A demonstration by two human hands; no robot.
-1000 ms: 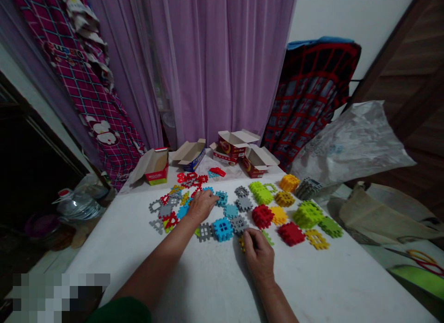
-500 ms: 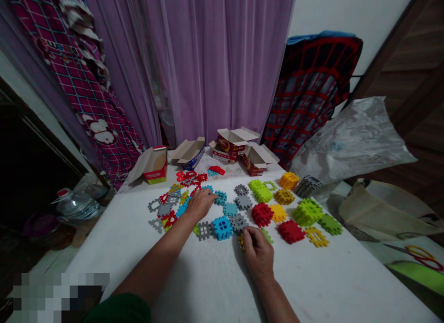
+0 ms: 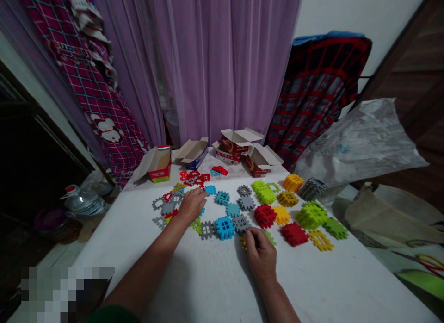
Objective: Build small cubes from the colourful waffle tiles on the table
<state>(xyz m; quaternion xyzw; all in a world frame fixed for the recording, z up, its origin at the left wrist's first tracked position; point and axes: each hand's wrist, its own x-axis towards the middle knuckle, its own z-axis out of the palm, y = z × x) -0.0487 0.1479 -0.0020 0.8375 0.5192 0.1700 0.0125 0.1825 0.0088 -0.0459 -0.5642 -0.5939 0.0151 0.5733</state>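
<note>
My left hand is over the loose interlocking plastic tiles left of the middle. Its fingers are stretched out, with a blue tile just beyond their tips, and I see nothing held in them. Tiles under the palm are hidden. A teal tile stack lies to its right. My right hand rests on the table, fingers curled in, with nothing showing in it. Beside its thumb a yellow tile is partly covered. Close by are a grey windowed tile and a bright blue stack.
Red stacks, lime-green stacks and yellow stacks stand to the right on the white table. Several opened cardboard boxes line the back. A clear plastic bag hangs at the right.
My left hand has drawn back to the left, away from the teal stack, uncovering the blue tile. My right hand stays in place. The whole view has shifted slightly.
</note>
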